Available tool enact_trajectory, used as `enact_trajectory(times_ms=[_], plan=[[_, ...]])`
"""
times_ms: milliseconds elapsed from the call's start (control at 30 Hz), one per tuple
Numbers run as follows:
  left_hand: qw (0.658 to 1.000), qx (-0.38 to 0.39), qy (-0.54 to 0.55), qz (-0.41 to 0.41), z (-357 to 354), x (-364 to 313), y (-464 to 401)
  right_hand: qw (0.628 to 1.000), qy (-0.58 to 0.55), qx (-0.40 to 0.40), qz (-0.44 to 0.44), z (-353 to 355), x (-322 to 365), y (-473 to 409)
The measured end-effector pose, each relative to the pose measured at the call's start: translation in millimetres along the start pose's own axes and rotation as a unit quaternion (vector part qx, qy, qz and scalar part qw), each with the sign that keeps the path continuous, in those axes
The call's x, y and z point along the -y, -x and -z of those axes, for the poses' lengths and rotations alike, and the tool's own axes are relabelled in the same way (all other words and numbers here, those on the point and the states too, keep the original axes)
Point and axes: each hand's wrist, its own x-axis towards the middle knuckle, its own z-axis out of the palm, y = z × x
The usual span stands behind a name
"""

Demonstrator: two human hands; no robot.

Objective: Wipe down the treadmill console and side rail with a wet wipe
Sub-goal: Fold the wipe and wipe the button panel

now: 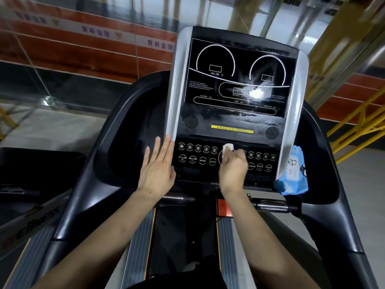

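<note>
Wet streaks are seen across the console (235,84) screen, so that part is judged done; the rail (70,205) looks untouched. The buttons (198,155) are being wiped: the wipe (227,149) is pinched in the right hand (233,170), its grip curled, while the left hand (158,163) is laid flat, fingers spread, beside the keypad

A bunched white wet wipe (227,148) presses the black console's (233,122) central button row.

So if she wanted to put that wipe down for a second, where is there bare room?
The dark tray left of the console, past the open left hand, looks bare. The right tray is taken by the blue wipe pack. The button panel is crowded: the right hand is pressing the wipe there.
</note>
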Motion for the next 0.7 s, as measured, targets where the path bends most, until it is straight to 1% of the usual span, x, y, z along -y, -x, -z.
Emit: enact_trajectory(times_ms=[100,133,200,267,300,333,400,433,467,533,700], plan=[[1.0,0.003,-0.01,0.016,3.1,6.2,-1.1,0.99,0.014,0.064,0.124,-30.4,51.9,15.8],[1.0,0.012,-0.02,0.019,4.1,8.6,-1.4,0.984,0.022,0.074,0.159,-39.2,68.1,20.4],[0.998,0.033,-0.035,0.027,6.1,12.2,0.7,0.976,0.047,0.078,0.2,-46.4,87.1,22.0],[0.998,0.045,-0.041,0.028,8.0,15.1,3.9,0.968,0.071,0.082,0.226,-41.7,71.6,12.8],[0.998,0.05,-0.039,0.025,9.6,15.9,4.3,0.97,0.076,0.059,0.225,-35.4,54.1,7.4],[0.998,0.055,-0.037,0.023,10.8,17.3,4.0,0.98,0.062,0.03,0.189,-26.5,33.8,2.7],[0.998,0.053,-0.037,0.019,13.0,19.1,2.5,0.997,0.005,0.004,0.072,-8.9,3.7,-5.4],[0.998,0.051,-0.04,0.017,13.4,19.7,1.8,0.999,0.01,0.006,0.046,-3.1,-1.5,-5.6],[0.998,0.051,-0.04,0.017,14.0,19.6,1.2,0.999,0.011,0.007,0.043,-4.3,-3.4,-5.3],[0.997,0.06,-0.036,0.018,14.3,18.6,2.3,0.997,0.029,0.011,0.066,-12.4,9.0,-1.6],[0.996,0.076,-0.041,0.025,19.3,18.0,2.0,0.975,0.047,0.045,0.213,-59.9,90.6,30.7]])
